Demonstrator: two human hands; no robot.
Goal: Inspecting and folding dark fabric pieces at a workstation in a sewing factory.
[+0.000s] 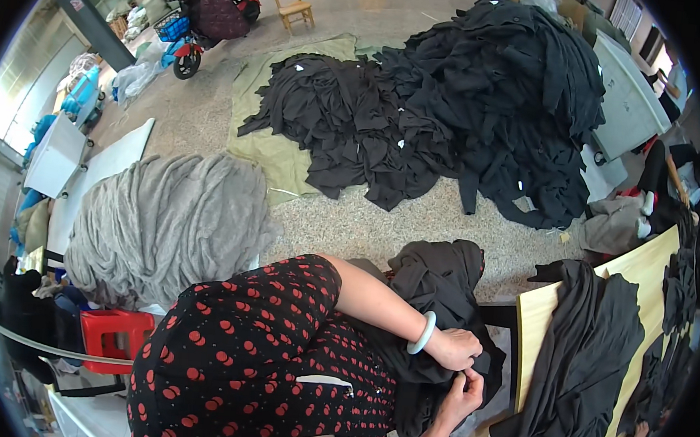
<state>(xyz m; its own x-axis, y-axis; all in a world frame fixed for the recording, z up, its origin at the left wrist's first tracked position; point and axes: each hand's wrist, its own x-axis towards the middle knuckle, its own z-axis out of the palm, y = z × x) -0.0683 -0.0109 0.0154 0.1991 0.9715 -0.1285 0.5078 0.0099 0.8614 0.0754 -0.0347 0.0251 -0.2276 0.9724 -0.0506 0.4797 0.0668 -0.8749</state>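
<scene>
A dark grey garment (438, 292) lies bunched in front of my body, over my lap side. My left hand (456, 349), with a pale bangle on the wrist, is closed on a fold of it. Close below, my right hand (461, 397) pinches the same cloth, thumb and fingers together. The two hands nearly touch at their fingertips. Whatever small detail lies between the fingers is too small to make out. My sleeve and dress, black with red dots, fill the lower left.
More dark garments (578, 353) lie on a yellow board (529, 330) at the right. Beyond are a large heap of black clothes (519, 77) and a grey fabric pile (166, 215). A red stool (110, 332) stands left; a scooter (214, 10) is parked farther off. Other people are at the right edge.
</scene>
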